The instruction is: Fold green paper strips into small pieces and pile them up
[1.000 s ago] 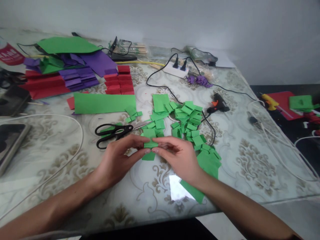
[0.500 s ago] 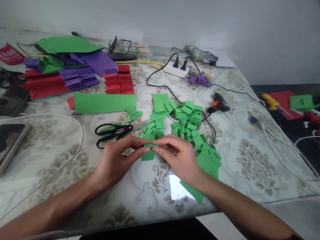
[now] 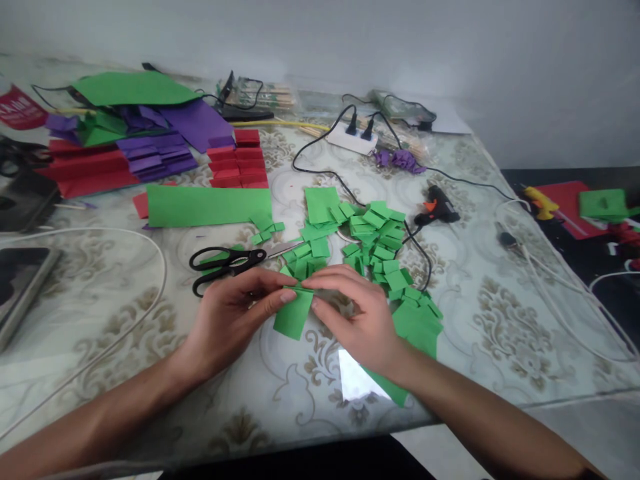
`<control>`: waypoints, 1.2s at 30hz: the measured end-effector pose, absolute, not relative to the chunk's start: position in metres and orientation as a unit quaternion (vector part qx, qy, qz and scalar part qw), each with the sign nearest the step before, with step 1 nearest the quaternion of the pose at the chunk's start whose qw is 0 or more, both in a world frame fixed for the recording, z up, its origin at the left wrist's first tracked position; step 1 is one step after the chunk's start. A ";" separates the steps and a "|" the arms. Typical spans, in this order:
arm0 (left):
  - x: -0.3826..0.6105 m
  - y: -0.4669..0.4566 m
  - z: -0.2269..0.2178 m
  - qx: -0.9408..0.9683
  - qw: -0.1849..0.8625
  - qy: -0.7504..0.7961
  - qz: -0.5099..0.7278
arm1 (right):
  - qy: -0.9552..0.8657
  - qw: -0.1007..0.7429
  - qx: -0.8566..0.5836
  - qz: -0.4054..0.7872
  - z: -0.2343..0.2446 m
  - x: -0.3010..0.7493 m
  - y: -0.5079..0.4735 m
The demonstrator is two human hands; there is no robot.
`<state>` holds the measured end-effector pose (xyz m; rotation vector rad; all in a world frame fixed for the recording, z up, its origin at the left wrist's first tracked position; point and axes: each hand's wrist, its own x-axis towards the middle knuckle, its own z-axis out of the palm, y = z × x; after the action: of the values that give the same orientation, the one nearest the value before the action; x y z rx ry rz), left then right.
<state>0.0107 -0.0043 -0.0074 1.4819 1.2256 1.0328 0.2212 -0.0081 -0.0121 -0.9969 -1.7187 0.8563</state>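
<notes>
Between my hands is a strip of green paper (image 3: 293,318), folded along its top edge, its lower part hanging toward me. My left hand (image 3: 239,308) pinches the fold from the left with thumb and forefinger. From the other side, my right hand (image 3: 356,308) grips the strip's right edge near the same fold. Just beyond the hands lies a heap of small folded green paper pieces (image 3: 383,233). Black-handled scissors (image 3: 233,260) rest left of the heap, blades pointing right, partly hidden behind my left hand.
A long green paper strip (image 3: 207,207) lies behind the scissors. Red pleated paper (image 3: 239,160) and purple pleated paper (image 3: 157,157) are at the back left. A glue gun (image 3: 439,205) sits right, a white power strip (image 3: 353,138) behind. A phone (image 3: 23,287) lies left; cables cross the table.
The green strip has tilted, so more of its lower part now shows below the fold. Both hands have stayed nearly in place, with the fingers shifting slightly at the crease.
</notes>
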 end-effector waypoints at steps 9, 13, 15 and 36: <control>0.012 -0.008 -0.010 0.589 0.477 0.490 0.430 | -0.683 0.488 -0.416 0.351 -0.010 0.221 -0.013; 0.012 -0.007 -0.010 0.591 0.479 0.492 0.422 | -0.663 0.484 -0.427 0.378 -0.011 0.221 -0.014; 0.012 -0.006 -0.010 0.586 0.488 0.496 0.416 | -0.653 0.482 -0.434 0.391 -0.011 0.220 -0.014; 0.009 -0.004 -0.006 0.658 0.413 0.482 0.405 | -0.565 0.459 -0.452 0.515 -0.006 0.216 -0.016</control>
<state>0.0089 -0.0045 -0.0061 1.6545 1.2118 1.0176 0.2156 -0.0159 -0.0058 -1.1128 -1.3914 1.2680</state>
